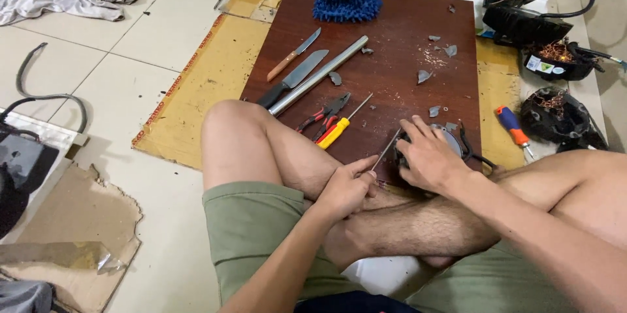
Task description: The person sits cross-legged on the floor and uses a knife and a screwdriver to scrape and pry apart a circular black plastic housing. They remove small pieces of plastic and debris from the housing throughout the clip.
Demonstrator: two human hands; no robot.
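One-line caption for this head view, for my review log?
Seated cross-legged, left hand pokes a thin metal rod into a round grey motor part steadied by right hand on a dark wooden board.

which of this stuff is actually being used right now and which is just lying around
In use: thin metal tool in left hand; round motor part under right hand.

Lying about: pliers, yellow-handled screwdriver, two knives, metal pipe, blue mop pad.

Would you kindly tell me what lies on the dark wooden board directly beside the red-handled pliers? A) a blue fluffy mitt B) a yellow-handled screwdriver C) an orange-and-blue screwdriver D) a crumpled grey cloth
B: the yellow-handled screwdriver lies on the wooden board right against the red-handled pliers, while the blue fluffy mitt sits at the board's far end.
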